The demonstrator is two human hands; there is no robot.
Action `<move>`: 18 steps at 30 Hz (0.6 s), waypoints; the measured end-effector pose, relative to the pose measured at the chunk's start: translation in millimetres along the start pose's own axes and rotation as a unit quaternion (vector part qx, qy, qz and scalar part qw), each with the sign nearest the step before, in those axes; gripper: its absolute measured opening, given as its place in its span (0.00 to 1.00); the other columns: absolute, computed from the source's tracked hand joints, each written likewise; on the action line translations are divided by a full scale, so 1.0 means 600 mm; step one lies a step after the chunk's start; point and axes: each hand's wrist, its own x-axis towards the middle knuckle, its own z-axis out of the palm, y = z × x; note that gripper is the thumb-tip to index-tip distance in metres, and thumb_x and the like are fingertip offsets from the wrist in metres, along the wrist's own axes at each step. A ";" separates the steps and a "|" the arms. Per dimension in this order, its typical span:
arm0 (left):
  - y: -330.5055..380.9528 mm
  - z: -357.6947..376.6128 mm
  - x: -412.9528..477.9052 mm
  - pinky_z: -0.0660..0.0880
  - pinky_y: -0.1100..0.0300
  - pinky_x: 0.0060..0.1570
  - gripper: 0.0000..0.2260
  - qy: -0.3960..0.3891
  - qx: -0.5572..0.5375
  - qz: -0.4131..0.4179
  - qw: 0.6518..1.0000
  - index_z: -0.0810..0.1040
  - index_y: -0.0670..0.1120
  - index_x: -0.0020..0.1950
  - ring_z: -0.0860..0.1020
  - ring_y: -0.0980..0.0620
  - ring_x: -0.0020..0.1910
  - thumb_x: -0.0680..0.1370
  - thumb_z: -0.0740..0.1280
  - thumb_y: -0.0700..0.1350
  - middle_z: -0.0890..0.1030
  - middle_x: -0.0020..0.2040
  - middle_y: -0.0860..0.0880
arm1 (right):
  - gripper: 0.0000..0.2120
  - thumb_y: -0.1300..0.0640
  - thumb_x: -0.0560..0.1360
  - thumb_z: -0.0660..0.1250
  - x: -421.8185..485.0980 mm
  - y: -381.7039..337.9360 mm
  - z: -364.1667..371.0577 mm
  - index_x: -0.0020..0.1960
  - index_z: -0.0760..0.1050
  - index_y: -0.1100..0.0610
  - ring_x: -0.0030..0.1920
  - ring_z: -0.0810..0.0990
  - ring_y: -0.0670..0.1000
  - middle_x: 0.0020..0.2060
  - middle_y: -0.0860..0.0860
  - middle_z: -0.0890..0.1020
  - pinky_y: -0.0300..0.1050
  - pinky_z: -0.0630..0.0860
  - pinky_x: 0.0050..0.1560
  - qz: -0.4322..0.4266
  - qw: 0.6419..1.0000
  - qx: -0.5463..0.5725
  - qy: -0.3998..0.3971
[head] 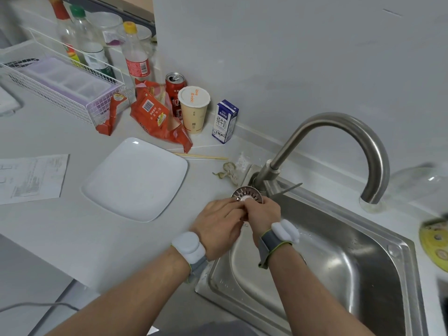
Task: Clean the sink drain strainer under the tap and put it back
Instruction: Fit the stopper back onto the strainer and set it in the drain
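A round metal drain strainer (247, 194) with slots is held up over the left rim of the steel sink (339, 263). My left hand (218, 226) grips it from the left, and my right hand (263, 215) holds it from the right with a finger pressed on its top. Both hands hide the strainer's lower half. The curved steel tap (351, 141) arches to the right, its spout ending well to the right of the strainer. No water is seen running. The drain opening is hidden behind my right forearm.
A white square plate (135, 179) lies on the counter left of the sink. Behind it stand a milk carton (225, 121), a paper cup (194, 109), a red can, red wrappers, bottles and a wire basket (60, 88). Skewers and scraps lie near the tap base. A yellow object (434, 243) sits right of the sink.
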 end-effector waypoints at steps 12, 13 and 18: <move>-0.085 0.019 -0.037 0.75 0.53 0.48 0.15 -0.121 0.042 -0.125 0.984 0.79 0.44 0.59 0.77 0.40 0.50 0.73 0.65 0.44 0.80 0.49 0.43 | 0.05 0.56 0.56 0.67 0.011 0.010 -0.019 0.30 0.79 0.55 0.33 0.76 0.55 0.30 0.55 0.80 0.50 0.74 0.36 0.030 1.000 0.001 -0.003; -0.082 0.023 -0.036 0.76 0.52 0.47 0.14 -0.128 0.050 -0.098 0.986 0.80 0.45 0.58 0.77 0.39 0.48 0.72 0.66 0.44 0.80 0.48 0.43 | 0.04 0.56 0.56 0.67 0.011 0.010 -0.019 0.29 0.79 0.55 0.33 0.76 0.55 0.30 0.55 0.80 0.50 0.74 0.36 0.032 0.999 0.005 -0.003; -0.087 0.043 -0.027 0.71 0.54 0.49 0.09 -0.192 0.106 -0.062 0.974 0.78 0.44 0.53 0.73 0.42 0.51 0.75 0.62 0.40 0.76 0.51 0.45 | 0.04 0.61 0.61 0.69 0.011 0.010 -0.022 0.30 0.81 0.54 0.35 0.80 0.55 0.28 0.52 0.82 0.51 0.78 0.40 0.027 0.999 0.025 -0.016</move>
